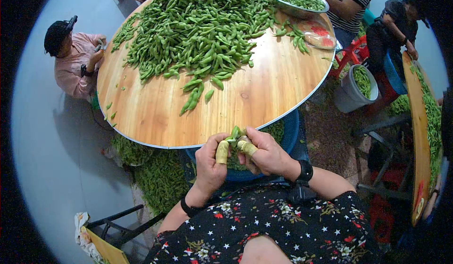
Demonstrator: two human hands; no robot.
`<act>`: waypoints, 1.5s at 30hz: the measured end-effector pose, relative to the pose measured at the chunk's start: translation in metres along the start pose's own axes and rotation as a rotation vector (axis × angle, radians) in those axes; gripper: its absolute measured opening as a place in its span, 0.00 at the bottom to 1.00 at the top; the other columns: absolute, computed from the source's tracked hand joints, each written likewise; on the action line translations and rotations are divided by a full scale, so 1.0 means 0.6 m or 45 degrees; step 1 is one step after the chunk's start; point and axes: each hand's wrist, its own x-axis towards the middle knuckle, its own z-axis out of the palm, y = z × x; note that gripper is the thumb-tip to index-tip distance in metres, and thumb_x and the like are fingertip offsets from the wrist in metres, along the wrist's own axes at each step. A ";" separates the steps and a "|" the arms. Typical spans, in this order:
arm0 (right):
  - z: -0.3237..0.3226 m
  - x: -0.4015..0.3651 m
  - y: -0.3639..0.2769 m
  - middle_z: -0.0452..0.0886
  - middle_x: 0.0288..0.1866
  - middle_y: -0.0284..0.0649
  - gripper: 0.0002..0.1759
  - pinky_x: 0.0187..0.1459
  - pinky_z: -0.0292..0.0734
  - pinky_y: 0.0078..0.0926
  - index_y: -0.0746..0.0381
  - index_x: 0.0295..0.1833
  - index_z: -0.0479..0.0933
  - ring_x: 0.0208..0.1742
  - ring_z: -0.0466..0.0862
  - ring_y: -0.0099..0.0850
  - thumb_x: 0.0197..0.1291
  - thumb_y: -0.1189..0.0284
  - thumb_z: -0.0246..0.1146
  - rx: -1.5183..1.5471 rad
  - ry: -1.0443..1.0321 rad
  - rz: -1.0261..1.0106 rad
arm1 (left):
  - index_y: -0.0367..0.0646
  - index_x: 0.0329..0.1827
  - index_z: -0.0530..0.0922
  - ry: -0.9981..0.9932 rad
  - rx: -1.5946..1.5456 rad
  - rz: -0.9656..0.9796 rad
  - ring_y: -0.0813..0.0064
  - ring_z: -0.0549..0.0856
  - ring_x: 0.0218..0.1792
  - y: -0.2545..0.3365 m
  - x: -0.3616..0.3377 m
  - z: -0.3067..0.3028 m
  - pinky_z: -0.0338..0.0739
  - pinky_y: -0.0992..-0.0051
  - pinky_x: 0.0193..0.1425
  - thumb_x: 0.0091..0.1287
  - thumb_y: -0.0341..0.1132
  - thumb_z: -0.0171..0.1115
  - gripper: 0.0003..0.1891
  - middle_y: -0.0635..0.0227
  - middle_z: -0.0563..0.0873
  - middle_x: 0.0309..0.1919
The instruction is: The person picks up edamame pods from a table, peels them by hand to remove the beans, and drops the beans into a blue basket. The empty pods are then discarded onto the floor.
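Note:
Both hands meet just off the near edge of the round wooden table (245,96). Between them is a green soybean pod (233,135), pinched at either end. My left hand (210,162) closes on one side of it, with a yellowish cover on the thumb. On the other side, my right hand (270,154) grips the pod, its thumb covered the same way. Beneath my hands stands a blue tub (291,134), partly hidden, with green pieces inside. A large heap of soybean pods (188,33) covers the far part of the table, and a few lie nearer me.
A metal bowl (320,10) of shelled beans stands at the table's far right, beside a clear plastic bag (317,34). A white bucket (348,96) holds pods on the floor. Husks (160,177) pile below left. Other people sit left, far right and behind the bowl.

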 end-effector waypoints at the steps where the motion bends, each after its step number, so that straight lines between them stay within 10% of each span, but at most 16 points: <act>1: -0.004 0.000 0.006 0.78 0.27 0.39 0.09 0.21 0.73 0.26 0.65 0.45 0.68 0.21 0.80 0.28 0.70 0.69 0.51 -0.002 0.003 0.002 | 0.35 0.47 0.77 -0.001 -0.004 0.000 0.56 0.85 0.32 -0.003 0.000 0.005 0.79 0.68 0.37 0.64 0.24 0.58 0.10 0.51 0.83 0.32; 6: -0.006 0.006 0.021 0.77 0.32 0.44 0.19 0.31 0.74 0.30 0.67 0.51 0.72 0.29 0.79 0.35 0.59 0.68 0.66 -0.631 0.451 -0.710 | 0.34 0.51 0.75 0.003 0.469 0.487 0.50 0.84 0.37 -0.002 -0.002 0.004 0.80 0.64 0.41 0.59 0.24 0.61 0.16 0.50 0.83 0.35; 9: -0.022 0.012 0.017 0.75 0.32 0.48 0.20 0.34 0.74 0.34 0.67 0.49 0.74 0.32 0.78 0.43 0.54 0.69 0.69 -0.897 0.274 -0.798 | 0.29 0.55 0.71 -0.163 0.587 0.624 0.49 0.82 0.42 0.002 -0.004 -0.010 0.79 0.61 0.47 0.52 0.23 0.60 0.24 0.47 0.81 0.40; 19: -0.005 0.008 0.015 0.75 0.29 0.47 0.13 0.34 0.74 0.34 0.66 0.42 0.72 0.30 0.79 0.41 0.50 0.76 0.63 -0.739 0.080 -0.666 | 0.33 0.48 0.74 -0.322 0.594 0.528 0.56 0.83 0.34 0.054 -0.015 -0.026 0.80 0.67 0.38 0.57 0.23 0.62 0.15 0.54 0.81 0.32; 22: -0.005 0.003 0.014 0.70 0.21 0.41 0.10 0.29 0.70 0.29 0.65 0.40 0.72 0.25 0.71 0.25 0.51 0.75 0.62 -0.409 0.092 -0.362 | 0.34 0.50 0.75 -0.296 0.031 0.106 0.77 0.85 0.40 0.047 -0.011 -0.025 0.79 0.77 0.42 0.64 0.26 0.65 0.14 0.60 0.85 0.41; 26: -0.004 0.001 0.010 0.71 0.21 0.44 0.10 0.29 0.69 0.32 0.66 0.39 0.71 0.23 0.73 0.31 0.51 0.75 0.61 -0.411 0.165 -0.302 | 0.39 0.50 0.79 -0.204 -0.864 -0.235 0.79 0.84 0.41 0.023 -0.020 -0.003 0.80 0.77 0.44 0.66 0.26 0.64 0.10 0.69 0.85 0.43; 33: 0.004 0.005 0.015 0.74 0.27 0.51 0.08 0.30 0.70 0.37 0.67 0.37 0.69 0.28 0.76 0.48 0.50 0.78 0.59 -0.563 0.165 -0.506 | 0.36 0.45 0.83 -0.106 -0.036 0.314 0.70 0.86 0.37 0.036 -0.023 -0.004 0.79 0.76 0.42 0.60 0.24 0.66 0.10 0.61 0.87 0.36; 41: 0.001 0.001 0.033 0.78 0.33 0.54 0.09 0.37 0.76 0.38 0.67 0.45 0.69 0.36 0.81 0.51 0.58 0.80 0.56 -0.545 0.039 -0.412 | 0.41 0.45 0.81 0.078 -0.171 0.443 0.72 0.81 0.38 0.004 -0.015 -0.006 0.75 0.76 0.44 0.66 0.36 0.64 0.10 0.64 0.82 0.34; 43: -0.001 0.000 0.035 0.80 0.37 0.55 0.11 0.40 0.76 0.39 0.67 0.50 0.69 0.41 0.82 0.52 0.61 0.80 0.55 -0.601 0.001 -0.373 | 0.40 0.47 0.79 0.108 -0.191 0.430 0.72 0.81 0.38 0.002 -0.013 -0.016 0.75 0.76 0.45 0.69 0.39 0.61 0.12 0.62 0.82 0.35; 45: -0.002 0.000 0.041 0.80 0.39 0.56 0.12 0.41 0.77 0.41 0.67 0.52 0.70 0.44 0.82 0.54 0.63 0.79 0.55 -0.678 0.041 -0.480 | 0.38 0.47 0.78 -0.045 -0.342 -0.180 0.77 0.80 0.39 0.018 -0.019 -0.027 0.74 0.76 0.48 0.71 0.40 0.59 0.13 0.68 0.79 0.33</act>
